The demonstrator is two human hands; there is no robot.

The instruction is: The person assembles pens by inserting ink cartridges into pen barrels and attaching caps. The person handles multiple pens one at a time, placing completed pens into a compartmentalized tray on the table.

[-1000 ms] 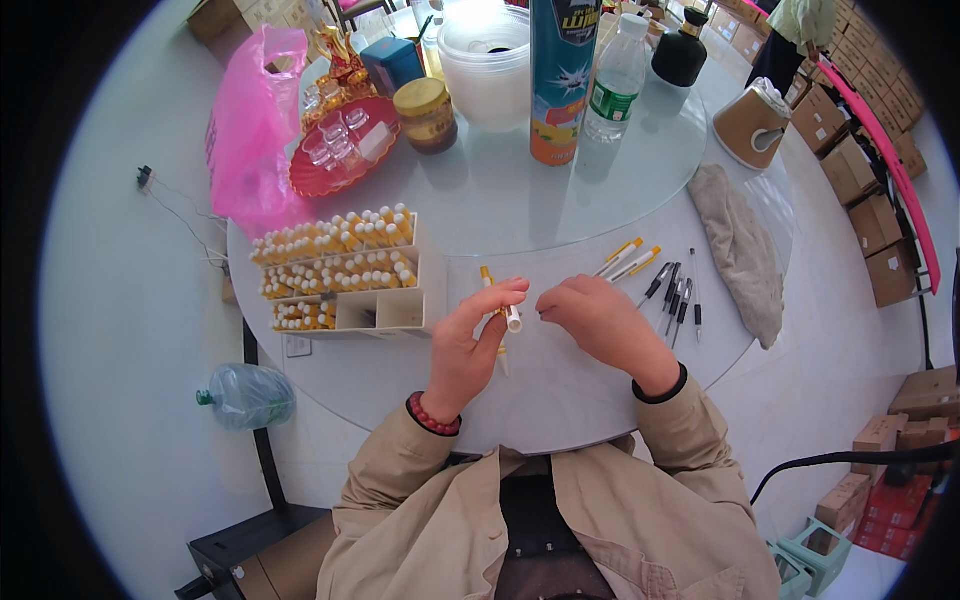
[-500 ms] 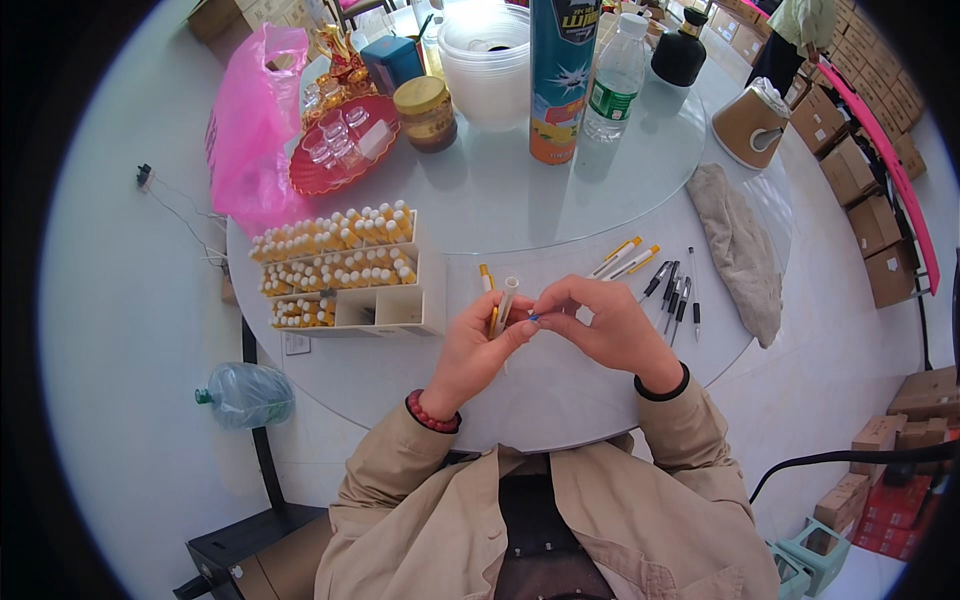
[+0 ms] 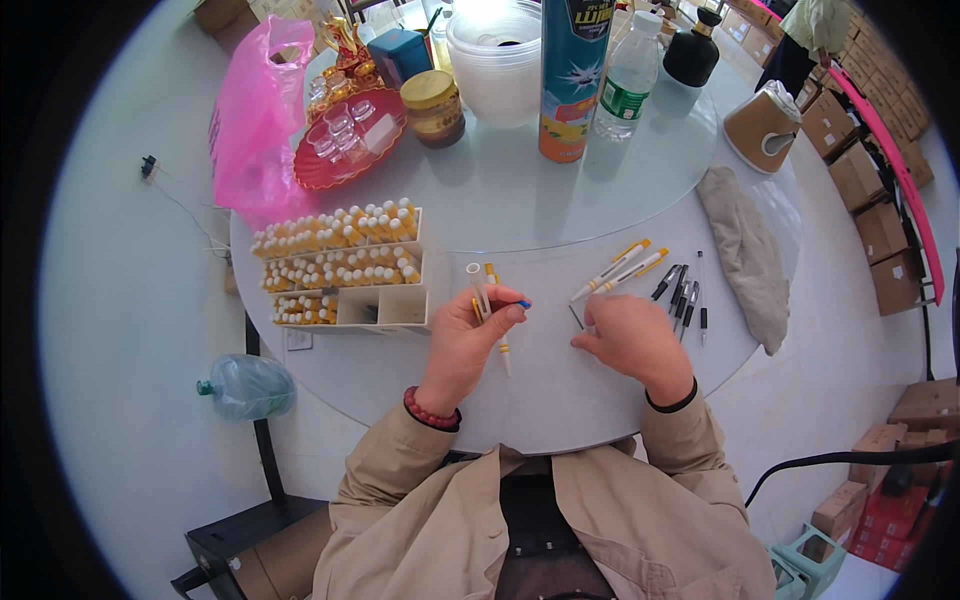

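My left hand [image 3: 462, 335] is closed around a white pen barrel [image 3: 478, 285], whose hollow end points up and away. A small blue piece [image 3: 524, 304] sits at its thumb and fingertip. Behind that hand lies a white pen with a yellow end [image 3: 504, 350]. My right hand [image 3: 632, 340] is low over the table, thumb apart from the curled fingers, which are partly hidden. Beside its fingertips shows a thin dark stick [image 3: 575, 316]. Just beyond are white pens with yellow clips [image 3: 630, 265]; several black-and-clear pens [image 3: 684, 300] lie to the right.
A white compartment rack [image 3: 432, 290] full of yellow pens with white ends stands left. Farther back are a pink bag [image 3: 255, 130], a red dish [image 3: 325, 178], a jar [image 3: 433, 110], a spray can [image 3: 568, 90] and a water bottle [image 3: 628, 85]. A grey cloth [image 3: 745, 260] lies right.
My right hand has parted from the left and moved right and down toward the table. The blue piece stays at my left fingertips, and the left hand has shifted slightly left.
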